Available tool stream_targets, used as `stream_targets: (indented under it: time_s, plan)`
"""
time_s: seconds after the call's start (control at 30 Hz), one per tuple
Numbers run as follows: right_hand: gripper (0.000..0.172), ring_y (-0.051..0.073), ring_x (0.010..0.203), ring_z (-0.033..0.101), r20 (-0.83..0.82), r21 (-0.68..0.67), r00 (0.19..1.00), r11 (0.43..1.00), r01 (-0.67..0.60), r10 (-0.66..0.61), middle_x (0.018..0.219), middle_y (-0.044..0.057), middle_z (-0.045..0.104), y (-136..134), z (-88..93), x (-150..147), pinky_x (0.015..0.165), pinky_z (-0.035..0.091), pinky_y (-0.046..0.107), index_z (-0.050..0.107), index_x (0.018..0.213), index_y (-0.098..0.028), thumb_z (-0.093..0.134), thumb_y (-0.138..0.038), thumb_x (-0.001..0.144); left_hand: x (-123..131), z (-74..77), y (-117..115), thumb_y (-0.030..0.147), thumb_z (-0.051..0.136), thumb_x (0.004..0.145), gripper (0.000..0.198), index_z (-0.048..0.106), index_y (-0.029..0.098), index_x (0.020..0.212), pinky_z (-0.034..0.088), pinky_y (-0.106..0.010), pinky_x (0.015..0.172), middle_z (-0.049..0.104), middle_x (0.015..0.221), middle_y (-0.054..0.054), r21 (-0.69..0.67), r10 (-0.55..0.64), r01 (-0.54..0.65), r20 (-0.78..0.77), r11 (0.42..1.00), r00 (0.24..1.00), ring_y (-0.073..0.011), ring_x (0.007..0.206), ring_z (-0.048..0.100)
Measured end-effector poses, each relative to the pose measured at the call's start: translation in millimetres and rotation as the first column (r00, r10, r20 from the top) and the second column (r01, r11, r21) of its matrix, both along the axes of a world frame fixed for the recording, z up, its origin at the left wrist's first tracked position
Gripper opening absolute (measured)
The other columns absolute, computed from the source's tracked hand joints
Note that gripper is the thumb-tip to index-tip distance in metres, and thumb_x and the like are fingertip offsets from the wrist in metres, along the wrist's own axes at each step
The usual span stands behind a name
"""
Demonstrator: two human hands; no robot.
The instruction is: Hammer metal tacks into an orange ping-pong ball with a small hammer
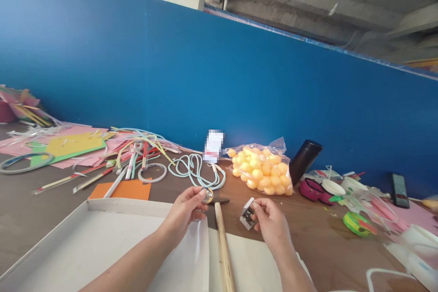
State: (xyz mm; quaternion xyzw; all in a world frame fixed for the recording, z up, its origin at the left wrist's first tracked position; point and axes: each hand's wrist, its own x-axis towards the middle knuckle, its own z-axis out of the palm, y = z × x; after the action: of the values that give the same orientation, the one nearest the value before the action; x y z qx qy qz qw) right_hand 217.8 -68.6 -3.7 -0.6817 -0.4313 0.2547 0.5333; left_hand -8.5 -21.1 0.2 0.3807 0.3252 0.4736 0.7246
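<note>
Between the thumb and fingers of my left hand [191, 205] is a small round disc [207, 195], shiny with a yellowish rim; its kind is unclear. My right hand [270, 219] grips a small open white box [247, 214] by its right side. Small dark shiny pieces show inside the box, too small to name. Between my hands lies a hammer [223, 246], its wooden handle toward me and its dark head partly behind my left fingers. Below my left forearm is a shallow white tray [112, 242]. Cream-coloured sheets [253, 255] lie under the hammer handle.
A clear bag of orange balls [262, 171] and a black bottle [306, 159] stand by the blue partition [219, 77]. Coloured paper [75, 143], sticks and a pale blue cord [191, 169] lie left. A green tape measure [357, 223] and phone [399, 190] are right.
</note>
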Motion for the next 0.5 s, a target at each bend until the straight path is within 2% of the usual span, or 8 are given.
stream_targets:
  time_s: [0.3, 0.5]
  plan:
    - [0.024, 0.009, 0.054, 0.047, -0.271, 0.003, 0.958, 0.995, -0.096, 0.093, 0.074, 0.001, 0.059, -4.4, 4.9, -2.7, 0.039, 0.038, 0.017, 0.064, 0.089, -0.016, 0.063, -0.035, 0.073, -1.6, 1.6, -0.6, 0.04, 0.067, 0.07, 0.028, 0.062, 0.017, 0.085, 0.044, -0.019, 0.053, 0.061, 0.083, -0.003, 0.003, -0.014, 0.014, -0.011, 1.0, 1.0, -0.0088, 0.063, 0.055]
    - [0.023, 0.008, 0.053, 0.044, -0.405, 0.019, 0.889, 0.974, -0.224, 0.213, 0.073, -0.001, 0.054, -8.7, 9.4, -11.2, 0.038, 0.034, 0.015, 0.062, 0.077, -0.017, 0.065, -0.04, 0.074, -1.6, 5.1, -2.7, 0.039, 0.068, 0.069, 0.027, 0.061, 0.017, 0.083, 0.045, -0.02, 0.052, 0.06, 0.08, -0.002, -0.015, -0.01, 0.01, -0.008, 1.0, 1.0, -0.0095, 0.062, 0.056]
